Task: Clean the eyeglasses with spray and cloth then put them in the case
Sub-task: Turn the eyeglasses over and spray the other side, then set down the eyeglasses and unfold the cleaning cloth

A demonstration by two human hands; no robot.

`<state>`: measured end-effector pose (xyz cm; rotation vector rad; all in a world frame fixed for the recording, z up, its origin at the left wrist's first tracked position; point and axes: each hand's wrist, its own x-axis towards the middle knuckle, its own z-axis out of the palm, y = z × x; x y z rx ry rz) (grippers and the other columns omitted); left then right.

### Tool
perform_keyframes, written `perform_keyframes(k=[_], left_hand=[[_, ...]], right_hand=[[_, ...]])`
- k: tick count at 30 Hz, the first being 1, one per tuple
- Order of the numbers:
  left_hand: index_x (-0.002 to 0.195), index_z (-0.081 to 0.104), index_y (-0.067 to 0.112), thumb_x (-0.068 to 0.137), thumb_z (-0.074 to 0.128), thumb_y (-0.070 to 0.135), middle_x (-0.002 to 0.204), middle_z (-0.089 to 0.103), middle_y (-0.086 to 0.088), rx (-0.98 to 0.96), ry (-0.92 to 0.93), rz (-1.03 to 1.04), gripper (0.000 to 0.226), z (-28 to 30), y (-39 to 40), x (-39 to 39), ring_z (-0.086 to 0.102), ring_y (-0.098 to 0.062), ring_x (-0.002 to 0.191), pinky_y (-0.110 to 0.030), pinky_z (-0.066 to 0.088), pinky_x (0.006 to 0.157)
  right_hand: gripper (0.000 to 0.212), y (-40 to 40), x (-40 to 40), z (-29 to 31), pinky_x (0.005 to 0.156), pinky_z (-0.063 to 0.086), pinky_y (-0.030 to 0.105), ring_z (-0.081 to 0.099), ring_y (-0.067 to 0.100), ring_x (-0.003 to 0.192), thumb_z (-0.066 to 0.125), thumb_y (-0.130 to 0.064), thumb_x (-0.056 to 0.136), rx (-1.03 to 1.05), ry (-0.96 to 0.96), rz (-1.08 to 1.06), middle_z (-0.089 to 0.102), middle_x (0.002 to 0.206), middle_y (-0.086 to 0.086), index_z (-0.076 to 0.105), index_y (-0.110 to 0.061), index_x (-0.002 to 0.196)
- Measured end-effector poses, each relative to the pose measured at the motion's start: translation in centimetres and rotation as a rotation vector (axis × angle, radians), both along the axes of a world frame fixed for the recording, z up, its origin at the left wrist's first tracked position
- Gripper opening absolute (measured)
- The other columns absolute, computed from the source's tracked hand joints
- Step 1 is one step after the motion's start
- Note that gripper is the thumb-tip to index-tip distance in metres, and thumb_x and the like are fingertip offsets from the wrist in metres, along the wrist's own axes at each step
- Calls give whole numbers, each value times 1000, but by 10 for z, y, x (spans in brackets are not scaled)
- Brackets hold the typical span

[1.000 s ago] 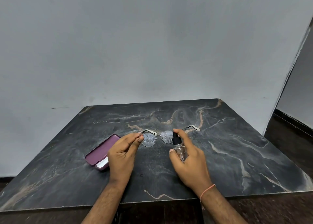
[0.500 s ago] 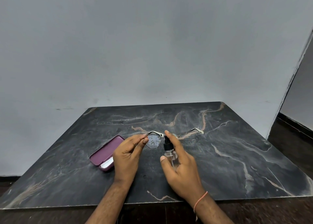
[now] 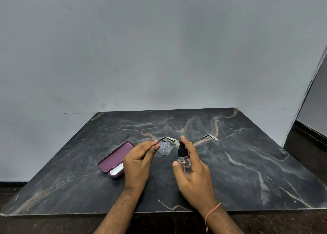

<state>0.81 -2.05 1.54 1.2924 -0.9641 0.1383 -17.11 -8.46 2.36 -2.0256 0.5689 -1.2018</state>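
Dark marble table (image 3: pixel 247 163) with pale veins, set against a plain grey wall (image 3: pixel 159 47). Left hand (image 3: pixel 138 164) pinches the eyeglasses (image 3: pixel 165 148) above the table; droplets cover the visible lens. Right hand (image 3: pixel 192 177) grips the spray bottle (image 3: pixel 183 158). Open purple case (image 3: pixel 115 158) lies at left.

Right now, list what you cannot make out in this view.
- Right lens of the eyeglasses: head view, hidden behind the spray bottle and the right hand.
- Inside of the case: head view, partly covered by the left hand; the white piece in it is too small to identify.
- Liquid level in the bottle: clear, fingers cover it.
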Motion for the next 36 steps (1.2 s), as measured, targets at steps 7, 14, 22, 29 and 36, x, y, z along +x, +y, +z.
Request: perform_keyframes(k=[7,14,22,29,36], left_hand=[[109,87,18,92,81,25,108,84,12,-2,22,22,19,0,0,0,79,-13,107,-26,60,96],[110,86,13,92,81,24,108,84,7,-6,6,41,22,1,2,-2,78,-9,105,-19,58,94],[111,86,13,92,81,23,108,84,7,-12,-13,44,22,2,3,-2,78,-7,105,-18,58,94],[112,86,17,92,81,26,109,84,7,-8,-32,37,22,0,3,-2,78,-11,106,-27,60,96],[113,84,18,91,84,13,111,84,4,-10,-122,3,22,-2,7,-4,79,-18,107,-44,63,96]], right_hand=[[84,-30,-52,0,56,56,25,59,8,53,79,-35,96,-9,94,-120,75,112,-29,31,-59,160],[45,-79,-95,2,75,62,47,74,15,75,80,-47,90,33,146,-416,78,94,-12,59,-52,130],[59,-82,-105,2,92,62,47,75,18,98,82,-54,87,126,175,-421,74,121,-20,51,-47,137],[26,-45,-111,23,90,57,43,67,22,110,66,-39,103,-283,-69,-553,69,121,-1,71,-20,121],[61,-27,-82,74,38,42,22,56,16,41,45,-61,109,905,104,43,66,66,3,78,-12,93]])
